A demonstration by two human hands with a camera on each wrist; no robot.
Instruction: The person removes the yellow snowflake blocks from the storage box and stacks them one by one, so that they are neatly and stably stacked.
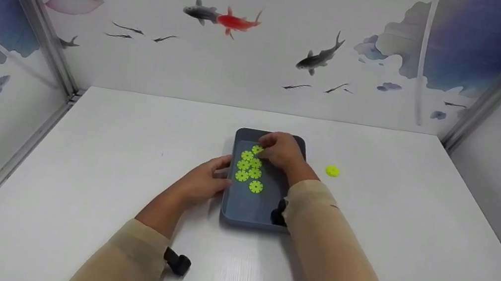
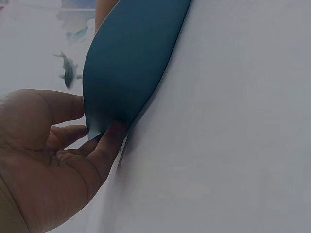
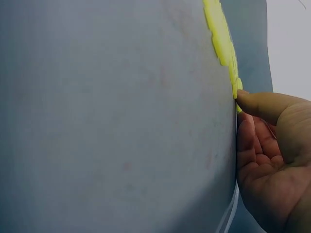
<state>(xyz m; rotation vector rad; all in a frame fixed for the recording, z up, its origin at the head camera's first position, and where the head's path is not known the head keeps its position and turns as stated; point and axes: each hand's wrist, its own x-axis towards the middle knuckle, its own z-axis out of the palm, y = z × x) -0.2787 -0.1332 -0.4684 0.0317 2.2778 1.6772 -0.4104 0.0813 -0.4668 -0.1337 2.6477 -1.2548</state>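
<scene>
A shallow grey-blue tray (image 1: 239, 209) lies on the table and holds several yellow-green notched plastic discs (image 1: 242, 176), grouped toward its left side. Over the tray's far part, my right hand (image 1: 281, 150) pinches one disc between thumb and fingers. In the right wrist view the thumb (image 3: 260, 102) meets the yellow edge of a disc, and the other fingers are bent beneath. My left hand (image 1: 201, 180) rests against the tray's left outer wall (image 2: 126, 58), with thumb and fingertips touching it.
One more bright yellow disc (image 1: 332, 170) lies on the white table (image 1: 393, 223), to the right of the tray. Panels printed with fish and leaves stand behind and on both sides. A black wrist device (image 1: 178, 263) sits at the left sleeve.
</scene>
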